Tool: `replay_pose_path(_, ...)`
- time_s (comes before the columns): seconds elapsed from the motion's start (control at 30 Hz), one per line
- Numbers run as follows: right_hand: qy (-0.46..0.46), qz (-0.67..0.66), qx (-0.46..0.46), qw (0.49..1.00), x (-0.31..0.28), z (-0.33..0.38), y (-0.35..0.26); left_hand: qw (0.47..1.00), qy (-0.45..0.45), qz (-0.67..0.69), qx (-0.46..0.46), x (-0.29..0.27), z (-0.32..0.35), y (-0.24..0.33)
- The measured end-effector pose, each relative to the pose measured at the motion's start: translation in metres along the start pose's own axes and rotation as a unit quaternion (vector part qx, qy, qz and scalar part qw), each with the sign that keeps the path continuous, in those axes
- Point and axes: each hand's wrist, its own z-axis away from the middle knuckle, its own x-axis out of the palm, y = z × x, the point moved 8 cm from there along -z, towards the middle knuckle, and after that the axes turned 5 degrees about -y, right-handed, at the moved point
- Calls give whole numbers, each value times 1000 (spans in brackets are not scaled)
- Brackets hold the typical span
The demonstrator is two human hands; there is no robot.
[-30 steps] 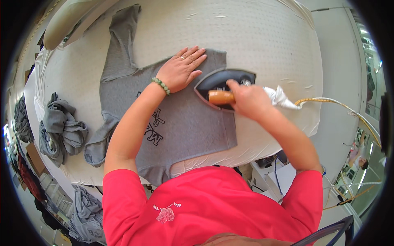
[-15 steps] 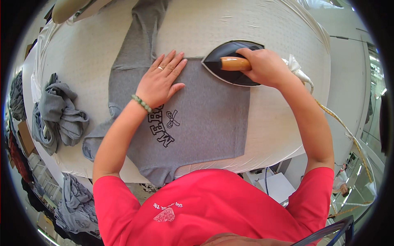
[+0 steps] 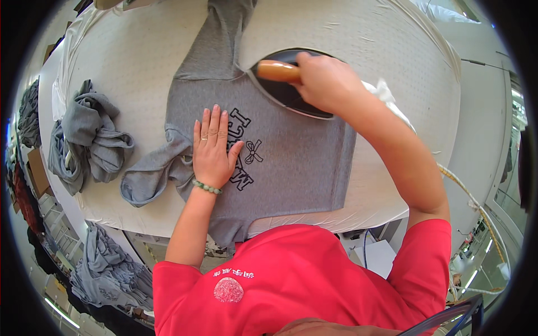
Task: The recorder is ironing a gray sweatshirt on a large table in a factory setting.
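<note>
A grey hooded sweatshirt (image 3: pixel 302 162) lies spread on a white padded ironing table (image 3: pixel 403 84), one sleeve reaching toward the far edge. Black outlined letters and a small bow are printed on its front. My left hand (image 3: pixel 212 147) rests flat on the sweatshirt beside the lettering, its fingers stretched out and close together. In my right hand (image 3: pixel 325 81) is the wooden handle of a black iron (image 3: pixel 288 96). The iron's sole lies over the sweatshirt's far side edge, its tip pointing left near the sleeve seam.
A crumpled grey garment (image 3: pixel 92 134) sits on the table at the left. Off the table's lower left hangs a pile of grey clothes (image 3: pixel 106 274). From the iron, a white and yellow cord (image 3: pixel 473 204) trails down on the right.
The iron has slid left along the sweatshirt's far edge in my right hand. My left hand has moved nearer to me, from the far edge to beside the lettering.
</note>
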Motion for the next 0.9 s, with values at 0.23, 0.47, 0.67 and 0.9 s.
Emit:
replay_pose_path(0.23, 90, -191, 248, 945, 6, 98, 153, 998, 43, 52, 14, 5, -5, 20)
replay_pose_path(0.47, 134, -282, 311, 898, 90, 229, 185, 961, -57, 134, 236, 31, -65, 168)
replay_pose_path(0.67, 118, -307, 350, 877, 124, 276, 194, 947, -27, 91, 307, 67, -150, 220)
replay_pose_path(0.9, 146, -267, 258, 917, 79, 233, 181, 961, -43, 69, 263, 72, -76, 232)
